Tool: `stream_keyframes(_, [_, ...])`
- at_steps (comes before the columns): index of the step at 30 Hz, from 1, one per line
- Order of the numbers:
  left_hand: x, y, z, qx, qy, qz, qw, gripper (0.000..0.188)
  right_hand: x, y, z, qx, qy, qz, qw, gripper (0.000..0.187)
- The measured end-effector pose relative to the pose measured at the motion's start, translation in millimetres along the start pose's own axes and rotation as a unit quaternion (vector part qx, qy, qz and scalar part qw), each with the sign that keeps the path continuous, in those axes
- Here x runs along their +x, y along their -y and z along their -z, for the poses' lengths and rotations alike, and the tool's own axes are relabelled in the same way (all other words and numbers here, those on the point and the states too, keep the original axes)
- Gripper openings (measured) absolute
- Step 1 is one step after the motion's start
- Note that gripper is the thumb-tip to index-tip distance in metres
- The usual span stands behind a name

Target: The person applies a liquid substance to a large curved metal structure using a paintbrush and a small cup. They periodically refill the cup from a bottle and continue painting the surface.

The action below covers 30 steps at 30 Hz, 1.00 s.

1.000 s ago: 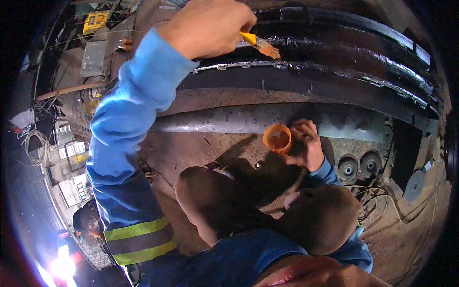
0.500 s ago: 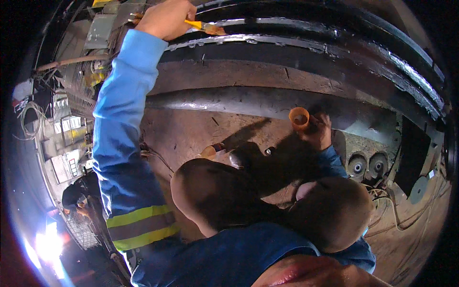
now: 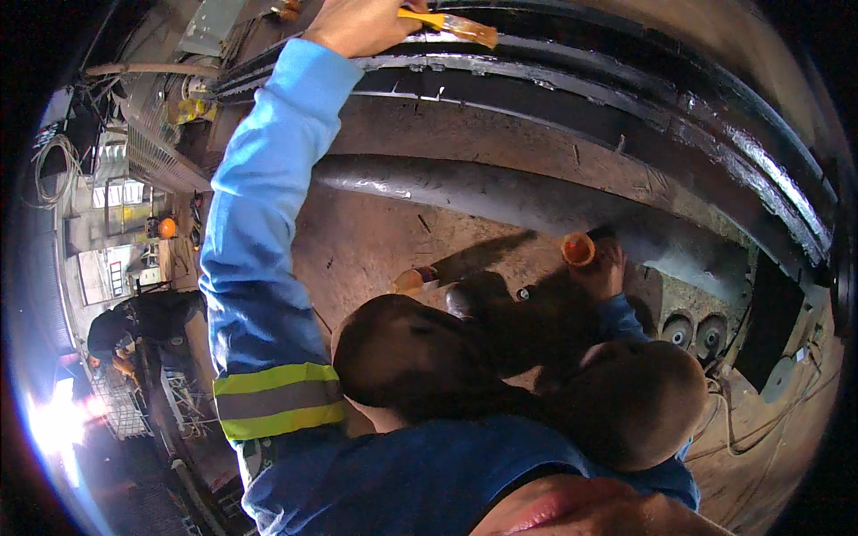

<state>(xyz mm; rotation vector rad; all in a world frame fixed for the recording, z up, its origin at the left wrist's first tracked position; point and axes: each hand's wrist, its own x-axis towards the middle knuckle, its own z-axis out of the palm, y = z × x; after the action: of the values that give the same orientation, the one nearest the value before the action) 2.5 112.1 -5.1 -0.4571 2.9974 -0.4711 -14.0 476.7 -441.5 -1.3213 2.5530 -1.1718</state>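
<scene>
My left hand [image 3: 362, 25] is closed round the yellow handle of a paintbrush [image 3: 466, 30]. The brush's bristles lie at or just above a long dark steel beam [image 3: 554, 55] with shiny wet-looking stretches; whether they touch it I cannot tell. Down by the right knee, my right hand [image 3: 611, 270] is closed on an orange cup [image 3: 579, 249], its open mouth turned toward me. What is inside the cup is too dark to make out. Behind the cup runs a thick dark pipe [image 3: 465, 189].
A container with amber contents [image 3: 411, 281] is on the floor by my left knee. Two round metal discs [image 3: 695, 334] and looped cables [image 3: 737, 438] lie to the right. At far left a person [image 3: 134, 335] crouches near a bright glare [image 3: 58, 418]; a wire-mesh panel [image 3: 152, 134] stands beyond.
The paintbrush in my left hand has moved right along the beams. My right hand still holds the orange cup. The whole view has shifted slightly, showing more of the crouching person.
</scene>
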Motion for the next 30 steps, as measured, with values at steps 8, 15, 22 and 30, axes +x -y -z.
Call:
stream_keyframes(8, [-54.9, 101.6, -74.1, 0.158, -0.071, 0.127, 0.977, 0.024, -7.7, 14.9, -9.2, 0.006, 0.018, 0.013, 1.0, 0.056])
stream_keyframes(15, [-61.1, 92.2, -102.8, 0.132, -0.172, 0.127, 0.968, 0.011, -6.4, 2.7, -4.2, -0.026, 0.035, 0.041, 0.998, 0.055])
stream_keyframes(22, [-88.1, 95.6, -75.4, 0.103, -0.196, 0.101, 0.97, 0.009, -2.6, 17.5, -1.9, -0.025, 0.077, -0.004, 0.997, 0.057])
stream_keyframes(30, [-114.6, 35.6, -140.0, 0.017, -0.168, 0.238, 0.956, 0.02, -5.1, 14.5, -5.8, -0.047, 0.061, -0.003, 0.997, 0.06])
